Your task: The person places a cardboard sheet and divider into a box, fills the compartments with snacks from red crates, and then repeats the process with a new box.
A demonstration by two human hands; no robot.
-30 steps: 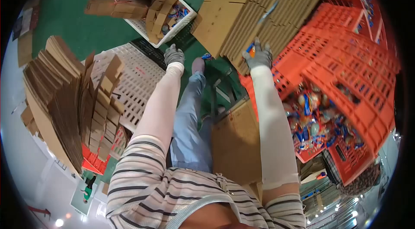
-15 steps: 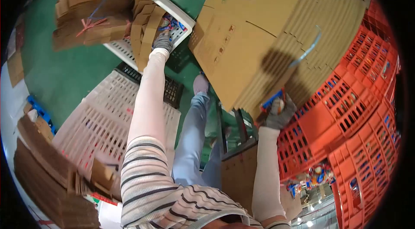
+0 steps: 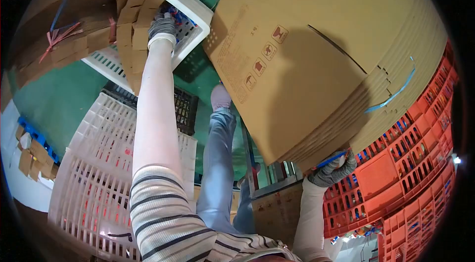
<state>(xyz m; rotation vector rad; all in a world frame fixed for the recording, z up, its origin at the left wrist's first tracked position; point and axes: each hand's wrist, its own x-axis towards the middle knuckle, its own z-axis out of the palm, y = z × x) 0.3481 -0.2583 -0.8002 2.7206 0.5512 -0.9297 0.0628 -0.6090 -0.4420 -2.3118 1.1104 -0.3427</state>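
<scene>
My left hand (image 3: 162, 25), in a grey glove, reaches into a white crate (image 3: 200, 22) at the upper left, beside small blue and red packets (image 3: 179, 17). Its fingers are hidden. Folded cardboard pieces (image 3: 136, 29) stand in the crate next to it. On the right, my right hand (image 3: 332, 169), also gloved, is closed round a blue-edged object I cannot make out, by the lower edge of a large stack of flat cardboard (image 3: 297, 89). A shadow falls across the stack.
Red crates (image 3: 381, 178) with packets inside stand at the right. White crates (image 3: 104, 163) and a black crate (image 3: 185, 109) lie at the lower left. A metal frame (image 3: 274, 188) is beside my legs. Tied cardboard (image 3: 84, 10) lies upper left.
The view has shifted, and the cardboard stack looks larger and nearer. My left hand appears further left and up, still at the crate; my right hand appears lower, still by the stack's edge.
</scene>
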